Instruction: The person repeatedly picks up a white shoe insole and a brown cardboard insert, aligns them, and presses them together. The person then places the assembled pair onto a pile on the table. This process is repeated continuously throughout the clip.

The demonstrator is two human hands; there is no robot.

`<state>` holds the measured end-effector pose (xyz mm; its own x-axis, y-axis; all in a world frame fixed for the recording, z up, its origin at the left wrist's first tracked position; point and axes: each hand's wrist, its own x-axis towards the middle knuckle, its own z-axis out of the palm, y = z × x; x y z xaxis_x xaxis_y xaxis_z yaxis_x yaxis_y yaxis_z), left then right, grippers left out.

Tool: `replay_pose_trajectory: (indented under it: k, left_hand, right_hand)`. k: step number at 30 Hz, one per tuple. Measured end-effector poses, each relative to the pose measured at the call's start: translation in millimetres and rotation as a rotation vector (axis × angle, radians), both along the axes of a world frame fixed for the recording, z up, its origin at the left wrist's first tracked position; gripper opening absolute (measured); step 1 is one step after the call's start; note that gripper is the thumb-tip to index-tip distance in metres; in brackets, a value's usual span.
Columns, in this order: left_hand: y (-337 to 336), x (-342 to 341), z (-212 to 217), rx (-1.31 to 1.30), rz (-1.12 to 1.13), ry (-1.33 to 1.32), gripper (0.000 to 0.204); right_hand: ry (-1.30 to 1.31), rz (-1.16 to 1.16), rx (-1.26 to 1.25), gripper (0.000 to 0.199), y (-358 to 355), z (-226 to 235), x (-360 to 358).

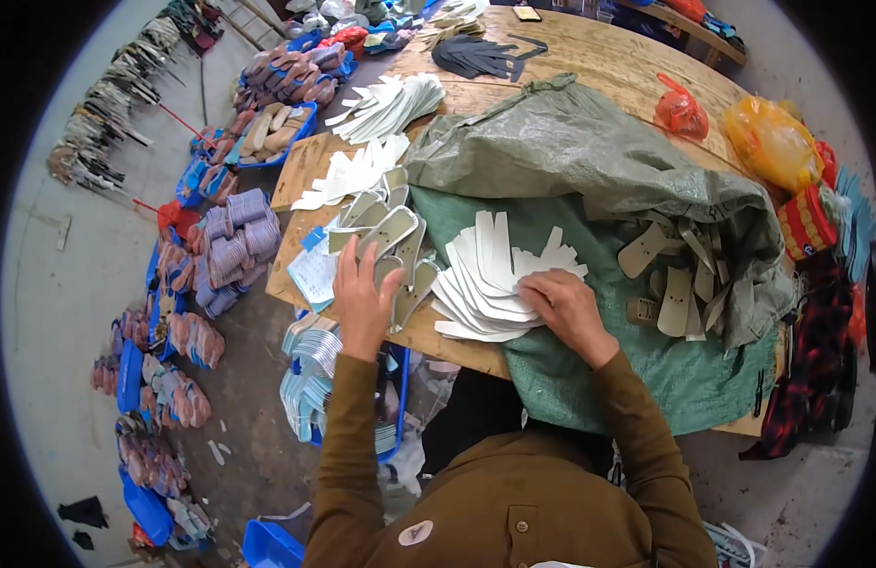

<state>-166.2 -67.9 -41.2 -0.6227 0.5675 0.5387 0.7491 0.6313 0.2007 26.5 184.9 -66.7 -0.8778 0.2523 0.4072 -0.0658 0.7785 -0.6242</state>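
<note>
White strips (476,284) lie fanned at the table's (471,354) near edge, and our right hand's (566,303) kinda curled on their right side, can't tell if pinching any. Our left hand's (364,308) spread, seemingly gripping nothing, by olive soles (392,228).

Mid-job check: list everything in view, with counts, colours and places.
Fanned strips: many, white, table front, between the hands
Sole-shaped pieces: several, olive with pale rims, beside left hand
Strip bundles: about two, white, table's left side
Dark strips: one heap, far table
Woven sack: apparently one, green and grey-green, across table
Flat pieces: several, beige, sack mouth
Paper: pale blue-white, left table edge
Bags: yellow and red, right side
Table: one, wooden, centre
Trays: several, blue, floor left
Left hand: one, fingers spread, by sole-shaped pieces
Right hand: one, on fanned strips
</note>
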Motion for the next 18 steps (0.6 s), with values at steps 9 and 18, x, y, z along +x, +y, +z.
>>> replay_pose_trajectory:
  k: [9, 18]
  left_hand:
    - [60, 103, -11, 0.150, -0.342, -0.353, 0.036]
    - [70, 113, -44, 0.064, -0.292, -0.299, 0.039]
  right_hand:
    - [0.001, 0.038, 0.059, 0.011, -2, 9, -3]
    - [-0.024, 0.054, 0.204, 0.011, 4, 0, 4]
